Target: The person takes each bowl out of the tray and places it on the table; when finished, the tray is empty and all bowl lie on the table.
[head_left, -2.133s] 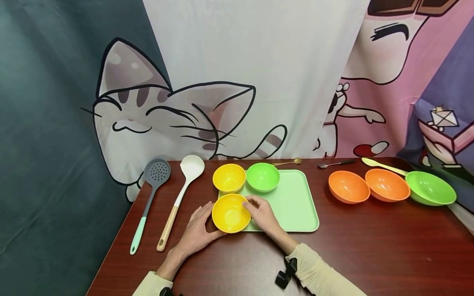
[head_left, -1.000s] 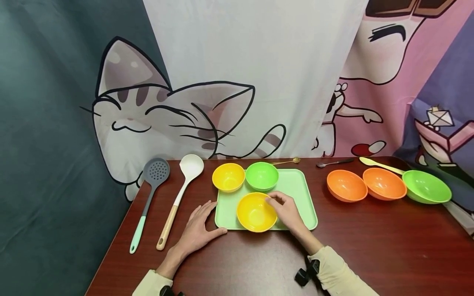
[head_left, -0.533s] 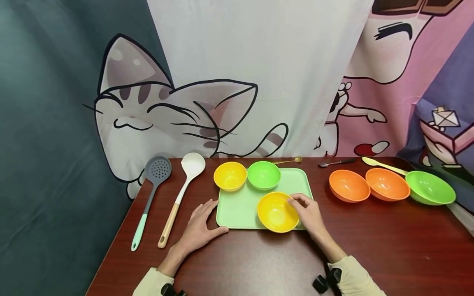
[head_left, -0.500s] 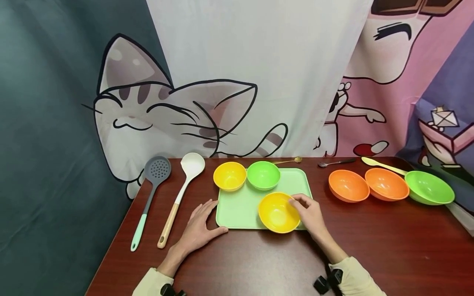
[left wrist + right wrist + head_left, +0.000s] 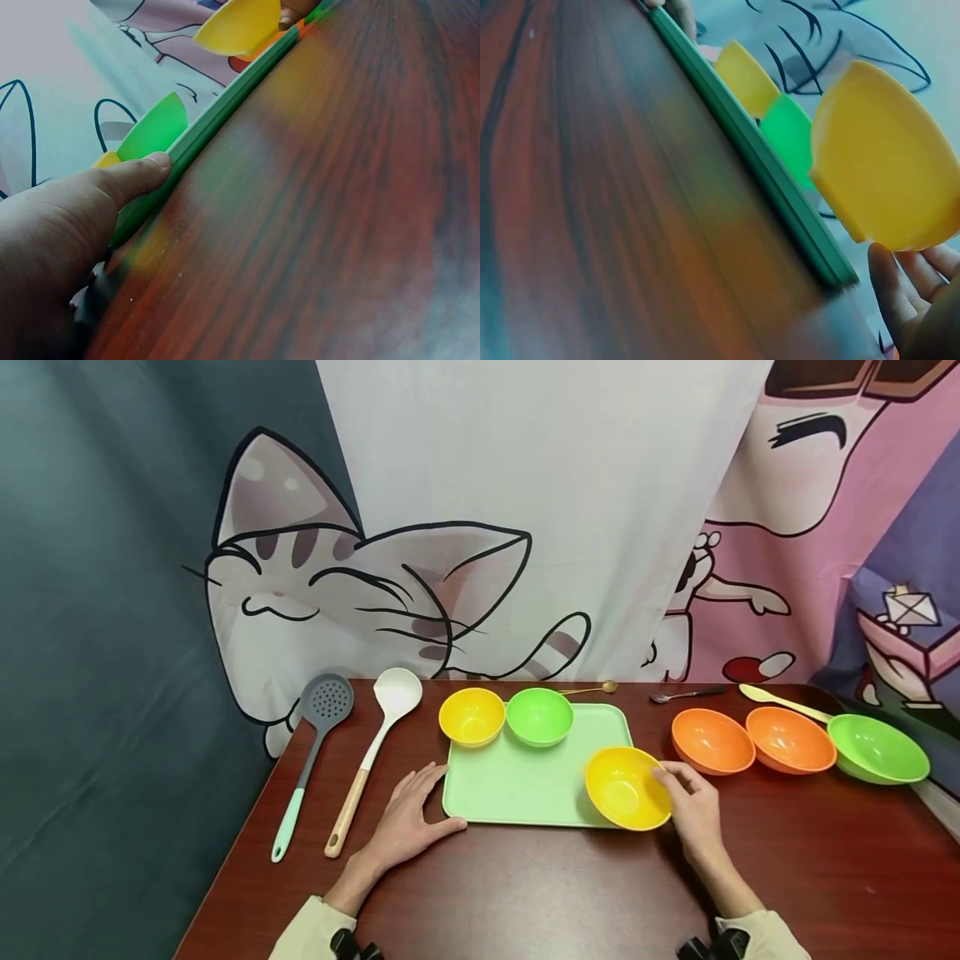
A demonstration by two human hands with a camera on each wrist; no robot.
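Observation:
My right hand (image 5: 696, 810) pinches the right rim of a yellow bowl (image 5: 627, 789), thumb inside and fingers outside. In the right wrist view this yellow bowl (image 5: 889, 161) hangs above the right end of the light green tray (image 5: 517, 789), apart from it. My left hand (image 5: 408, 818) lies at the tray's left front corner with fingers spread; in the left wrist view its thumb (image 5: 142, 176) touches the tray's edge. A second yellow bowl (image 5: 472, 718) and a green bowl (image 5: 539, 718) stand side by side at the tray's back left.
A grey slotted turner (image 5: 327, 702) and a white ladle (image 5: 397, 693) lie at the left. Two orange bowls (image 5: 712, 742) and a larger green bowl (image 5: 879, 750) stand at the right. Behind lie a gold spoon (image 5: 609, 687), a dark-handled spoon (image 5: 687, 693) and a pale yellow utensil (image 5: 780, 700).
My right hand has carried the yellow bowl rightward, from beside the left hand across to the tray's right end. My left hand has let go of that bowl and stays at the tray's left corner.

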